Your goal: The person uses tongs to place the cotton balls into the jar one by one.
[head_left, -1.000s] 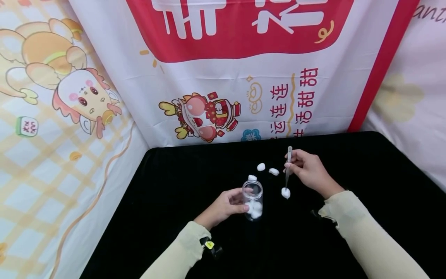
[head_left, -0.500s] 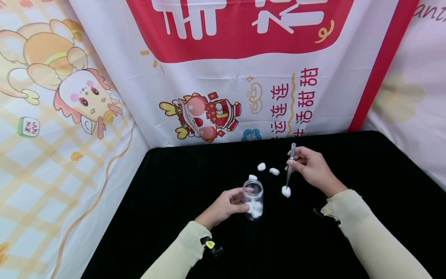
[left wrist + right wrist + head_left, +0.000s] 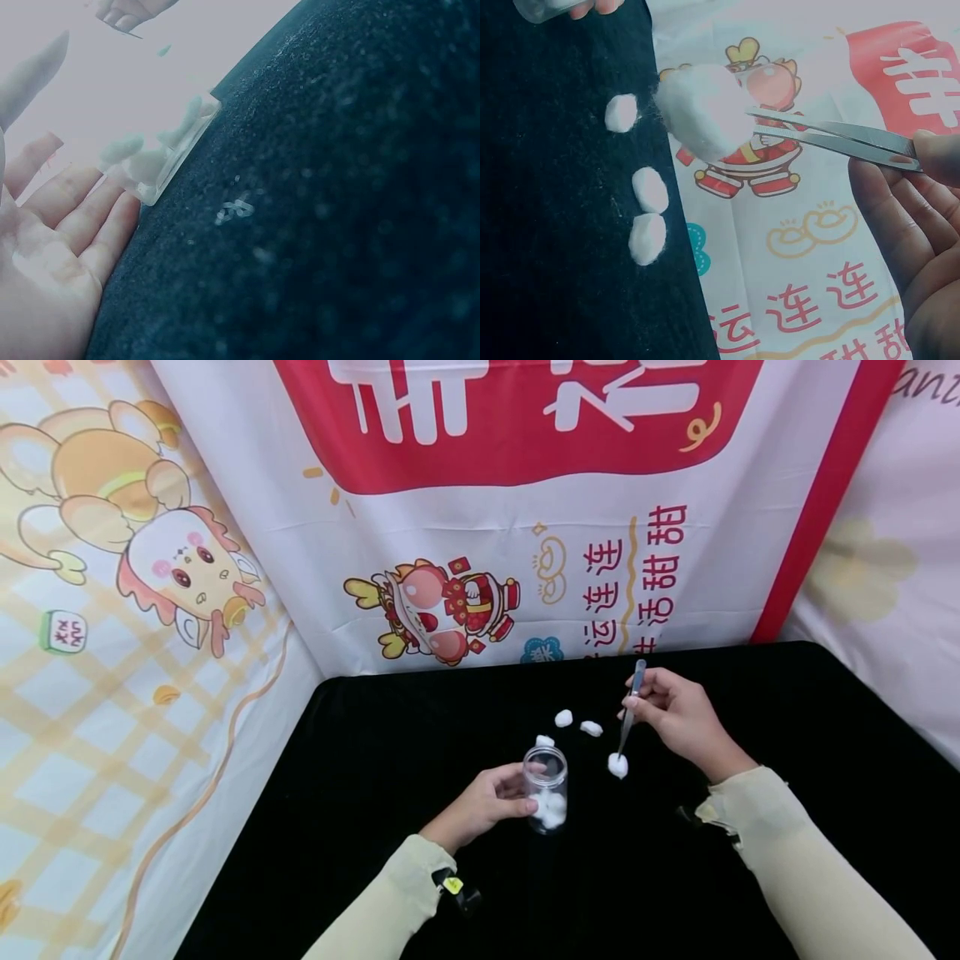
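In the head view my left hand (image 3: 486,803) grips a clear jar (image 3: 546,787) around its side; several cotton balls (image 3: 551,810) lie in its bottom and its mouth is uncovered. My right hand (image 3: 678,714) pinches metal tweezers (image 3: 630,714) between thumb and fingers. A white cotton ball (image 3: 618,766) is held at their tips, right of the jar. The right wrist view shows the tweezers' two prongs (image 3: 825,135) with their ends in that cotton ball (image 3: 705,112). The jar's base with cotton inside shows, washed out, beside the left fingers (image 3: 79,199) in the left wrist view.
Three loose cotton balls lie on the black tabletop behind the jar: one (image 3: 563,718) at the back, another (image 3: 591,728) to its right, a third (image 3: 545,741) just behind the jar's rim. A printed fabric backdrop (image 3: 450,527) rises at the table's far edge.
My right hand has shifted slightly back and right, with the tweezers tilting. The cotton ball at their tips has risen a little in the view. My left hand and the jar stay put.
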`<state>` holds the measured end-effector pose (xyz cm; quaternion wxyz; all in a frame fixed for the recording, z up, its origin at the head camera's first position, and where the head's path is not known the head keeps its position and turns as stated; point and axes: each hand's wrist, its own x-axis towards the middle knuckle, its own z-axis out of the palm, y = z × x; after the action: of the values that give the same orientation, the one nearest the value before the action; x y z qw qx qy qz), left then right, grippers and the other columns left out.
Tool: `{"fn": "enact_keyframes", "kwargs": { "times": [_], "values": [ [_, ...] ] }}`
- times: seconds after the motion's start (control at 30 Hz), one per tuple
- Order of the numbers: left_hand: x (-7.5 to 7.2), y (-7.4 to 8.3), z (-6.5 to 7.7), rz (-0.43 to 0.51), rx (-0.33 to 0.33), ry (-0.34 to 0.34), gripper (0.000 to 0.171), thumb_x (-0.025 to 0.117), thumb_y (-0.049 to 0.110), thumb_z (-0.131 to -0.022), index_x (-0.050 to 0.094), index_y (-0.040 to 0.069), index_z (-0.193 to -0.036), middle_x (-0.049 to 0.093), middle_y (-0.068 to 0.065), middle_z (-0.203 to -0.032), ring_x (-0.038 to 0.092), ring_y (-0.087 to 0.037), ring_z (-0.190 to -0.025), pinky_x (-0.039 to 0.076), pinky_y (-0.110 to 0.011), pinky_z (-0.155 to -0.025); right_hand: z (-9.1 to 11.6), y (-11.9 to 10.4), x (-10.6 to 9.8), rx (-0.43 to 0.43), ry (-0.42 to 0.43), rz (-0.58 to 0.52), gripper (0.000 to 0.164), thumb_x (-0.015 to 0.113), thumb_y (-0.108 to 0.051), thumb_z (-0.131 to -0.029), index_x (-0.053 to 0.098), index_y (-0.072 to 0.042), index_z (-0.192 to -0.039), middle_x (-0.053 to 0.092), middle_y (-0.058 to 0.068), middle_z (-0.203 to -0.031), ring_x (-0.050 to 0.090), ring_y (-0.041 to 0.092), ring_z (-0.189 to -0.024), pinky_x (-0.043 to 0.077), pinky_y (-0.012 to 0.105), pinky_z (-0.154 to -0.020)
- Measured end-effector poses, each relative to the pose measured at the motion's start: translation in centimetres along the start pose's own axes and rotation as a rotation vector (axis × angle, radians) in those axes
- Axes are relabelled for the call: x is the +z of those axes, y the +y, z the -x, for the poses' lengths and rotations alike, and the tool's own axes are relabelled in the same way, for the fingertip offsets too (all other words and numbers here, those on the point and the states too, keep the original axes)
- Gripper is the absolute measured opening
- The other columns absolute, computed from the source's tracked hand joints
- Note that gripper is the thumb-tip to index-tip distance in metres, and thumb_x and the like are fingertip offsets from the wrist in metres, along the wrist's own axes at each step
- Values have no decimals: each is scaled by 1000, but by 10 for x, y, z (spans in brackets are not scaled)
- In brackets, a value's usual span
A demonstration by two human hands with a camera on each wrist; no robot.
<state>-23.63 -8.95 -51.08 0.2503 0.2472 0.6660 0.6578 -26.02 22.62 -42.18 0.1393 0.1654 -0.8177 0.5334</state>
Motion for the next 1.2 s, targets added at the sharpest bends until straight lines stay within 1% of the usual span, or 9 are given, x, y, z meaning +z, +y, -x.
{"fn": "enact_keyframes", "kwargs": {
  "times": [0.13,0.33,0.67,0.83,1.03,1.2],
  "values": [
    [0,0,0,2,6,-5,47,67,11,-93,53,11,-138,57,-9,-131,57,-24,-117,49,-37,-94,0,-2,-1,-24,15,-6,16,67,-3,-91,60,2,-105,67,14,-84,69,15,-71,57,27,-61],
    [-1,1,-1,1,14,-6,47,67,12,-93,53,11,-138,57,-9,-131,57,-23,-118,49,-37,-95,0,-3,-3,-65,30,-67,17,67,1,-90,59,4,-105,66,16,-84,70,15,-72,58,31,-63],
    [0,1,0,-9,7,-1,48,67,12,-93,53,12,-138,57,-8,-131,57,-23,-117,49,-36,-94,2,-10,-3,-93,44,-135,17,65,4,-90,58,6,-105,65,19,-84,70,16,-73,58,32,-64],
    [-1,1,-1,-12,7,-1,48,68,12,-92,53,12,-138,57,-8,-132,57,-22,-118,48,-36,-95,3,-14,-3,-111,54,-145,18,65,5,-90,57,8,-106,65,21,-84,70,14,-72,58,31,-64],
    [-2,-2,-2,-14,17,-10,48,68,13,-93,53,12,-139,57,-8,-132,56,-23,-118,48,-37,-95,4,-20,-3,-111,77,-132,18,65,5,-90,57,8,-106,67,19,-86,69,13,-72,57,28,-64],
    [-3,-4,-2,-8,14,-11,49,69,15,-92,53,12,-139,57,-8,-131,57,-24,-117,49,-37,-95,4,-22,-2,-127,102,-160,16,64,6,-90,57,8,-105,68,16,-88,69,14,-72,57,28,-64]
  ]
}}
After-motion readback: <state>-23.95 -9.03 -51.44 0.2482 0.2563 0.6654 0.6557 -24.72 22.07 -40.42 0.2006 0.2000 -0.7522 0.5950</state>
